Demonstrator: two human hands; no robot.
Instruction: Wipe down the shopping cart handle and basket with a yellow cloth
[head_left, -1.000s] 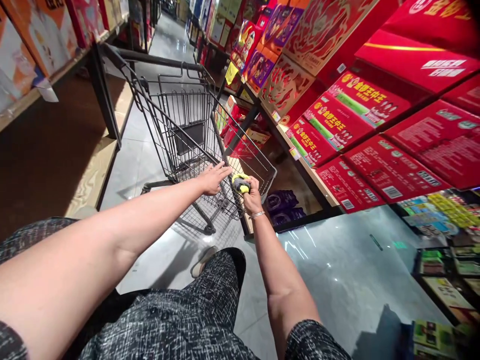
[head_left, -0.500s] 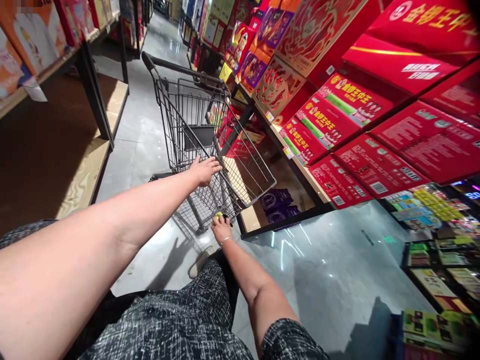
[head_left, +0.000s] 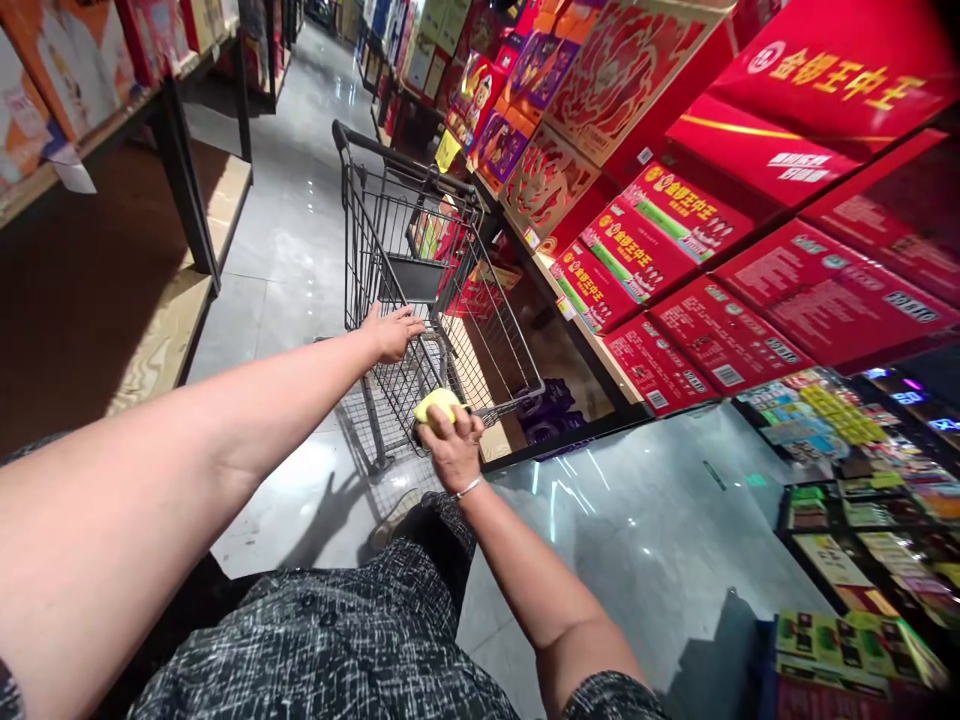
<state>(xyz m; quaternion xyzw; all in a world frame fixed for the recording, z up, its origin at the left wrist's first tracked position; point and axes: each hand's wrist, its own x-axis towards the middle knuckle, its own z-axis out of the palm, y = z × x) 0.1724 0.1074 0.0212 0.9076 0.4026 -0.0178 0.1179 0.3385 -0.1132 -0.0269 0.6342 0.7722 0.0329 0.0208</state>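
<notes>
A black wire shopping cart [head_left: 480, 290] stands on the grey floor in front of me, its handle at the far end. My left hand [head_left: 391, 332] is at the cart's left side rim, fingers apart, palm down, with nothing seen in it. Nearer to me, my right hand [head_left: 452, 445] has its fingers bent round a yellow cloth-like object [head_left: 437, 405] at the cart's near corner. A thin bracelet circles the right wrist.
Stacked red boxes [head_left: 660, 250] fill the shelf on the right. A wooden shelf with black legs [head_left: 187, 180] runs along the left. Low product displays [head_left: 847, 540] stand at the far right. My shoe [head_left: 397, 512] is below the cart.
The cart has shifted slightly to the right at its handle end. My right hand has come up and the yellow object shows more. My left hand has moved a little left.
</notes>
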